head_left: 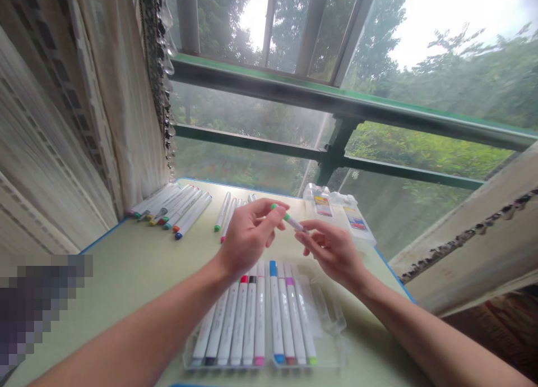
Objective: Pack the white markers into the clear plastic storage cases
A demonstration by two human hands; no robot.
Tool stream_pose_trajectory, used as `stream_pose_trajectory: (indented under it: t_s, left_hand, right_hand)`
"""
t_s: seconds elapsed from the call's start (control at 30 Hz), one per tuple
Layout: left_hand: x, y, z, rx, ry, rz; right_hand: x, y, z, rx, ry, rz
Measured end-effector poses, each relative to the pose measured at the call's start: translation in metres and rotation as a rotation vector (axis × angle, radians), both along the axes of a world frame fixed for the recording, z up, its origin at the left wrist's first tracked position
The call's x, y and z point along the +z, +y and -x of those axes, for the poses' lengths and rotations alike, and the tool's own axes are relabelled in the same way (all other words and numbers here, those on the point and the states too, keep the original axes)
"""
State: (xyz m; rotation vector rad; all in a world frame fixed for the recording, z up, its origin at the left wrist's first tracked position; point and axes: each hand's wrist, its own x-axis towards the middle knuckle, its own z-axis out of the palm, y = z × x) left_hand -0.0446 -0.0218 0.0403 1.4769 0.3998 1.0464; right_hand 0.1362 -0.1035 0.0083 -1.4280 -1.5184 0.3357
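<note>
Between my two hands is a white marker (293, 222) with a green cap, held slanting above the table. My left hand (247, 230) pinches its green end with thumb and fingers. At the other end, the fingertips of my right hand (330, 249) close on the white barrel. Just below lies a clear plastic case (336, 350) with several white markers (247, 325) in a row in it, their ends blue, pink, black, red and yellow-green. The right part of the case shows bare slots.
Several markers (185, 210) lie in a slanted row at the table's far left. More markers (227, 213) lie behind my left hand, partly hidden. Clear plastic cases with labels (353, 219) stand at the back right. Curtains (121, 123) and a window rail (252, 90) border the table (138, 280).
</note>
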Motion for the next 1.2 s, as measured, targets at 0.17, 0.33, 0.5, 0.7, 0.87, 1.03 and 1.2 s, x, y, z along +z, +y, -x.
stream_pose_trajectory:
  t_s: [0.17,0.33,0.5,0.7,0.87,1.03,1.2]
  left_hand:
    - [-0.005,0.016,-0.004,0.159,0.058,0.214]
    - [-0.011,0.020,-0.005,0.164,0.140,0.281]
    - [-0.013,0.021,-0.005,0.134,0.193,0.316]
    - [-0.013,0.021,-0.005,0.123,0.216,0.315]
    - [-0.012,0.021,-0.006,0.120,0.237,0.311]
    - [-0.012,0.021,-0.005,0.122,0.223,0.310]
    - [-0.012,0.020,-0.004,0.114,0.187,0.319]
  right_hand:
    - [0.005,-0.005,0.005,-0.028,-0.028,-0.129]
    - [0.011,-0.012,0.009,0.005,-0.077,-0.238]
    - [0.015,-0.016,0.017,0.070,-0.058,-0.311]
    - [0.017,-0.022,0.021,0.122,-0.133,-0.361]
    - [0.017,-0.022,0.020,0.105,-0.149,-0.365]
    - [0.017,-0.022,0.019,0.090,-0.158,-0.356]
    - [0.017,-0.022,0.018,0.039,-0.141,-0.354]
